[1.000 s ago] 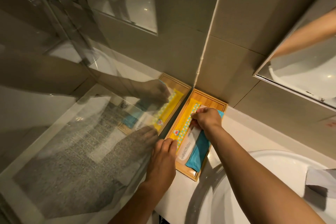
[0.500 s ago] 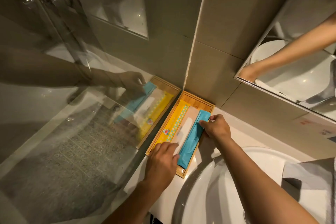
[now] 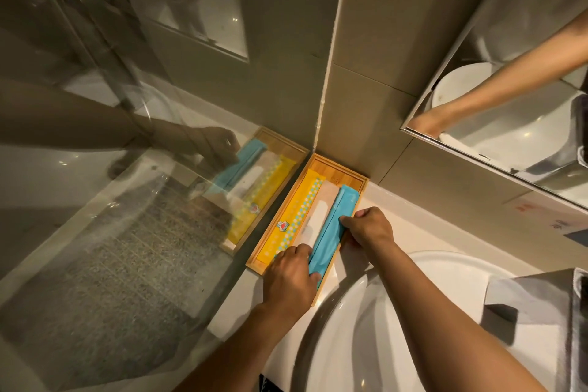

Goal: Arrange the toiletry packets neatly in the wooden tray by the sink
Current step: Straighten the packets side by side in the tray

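Blue packet [image 3: 331, 229]: in the tray, along its sink-side wall, the last of three strips; lies lengthwise, probably so all three fit side by side.
White packet [image 3: 315, 219]: middle strip, touching the blue one, partly overlapped by it.
Yellow packet [image 3: 291, 223]: far strip, against the glass-side wall, flat and straight.
Tray [image 3: 337, 173]: wooden, pushed into the wall corner on the bench [image 3: 410, 232], just beside the sink [image 3: 397, 312].
Left grip [image 3: 291, 280]: fingers curled over the blue packet's near end, pinching it; likely pins that end while the rest is squared up.
Right grip [image 3: 369, 227]: fingertips closed on the blue packet's outer edge at mid-length, seemingly nudging it inward off the rim.
Glass [image 3: 127, 232]: mirrors tray and packets on the left.
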